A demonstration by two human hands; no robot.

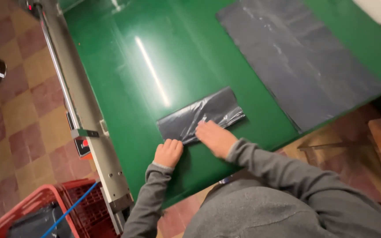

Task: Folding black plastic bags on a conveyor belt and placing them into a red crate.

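Head view, items as I logged them:

1. Folded dark plastic bag (201, 114), lying flat on the green surface (124, 66) near its front edge. I judged it lay close to the body so both hands could bear down on it.
2. Left hand (168, 152), knuckles curled into a loose fist, pressing on the bag's near corner, seemingly to pin it against sliding.
3. Right hand (214, 137), open and flat, palm down on the bag's near edge, as if smoothing the fold.
4. Unfolded dark plastic sheet (296, 57), spread flat on the far right of the surface, well apart from the folded bag.
5. Metal rail (73, 101) along the surface's left edge.
6. Red crate (62, 207) on the tiled floor (14, 101), below the rail; contents I could not tell.
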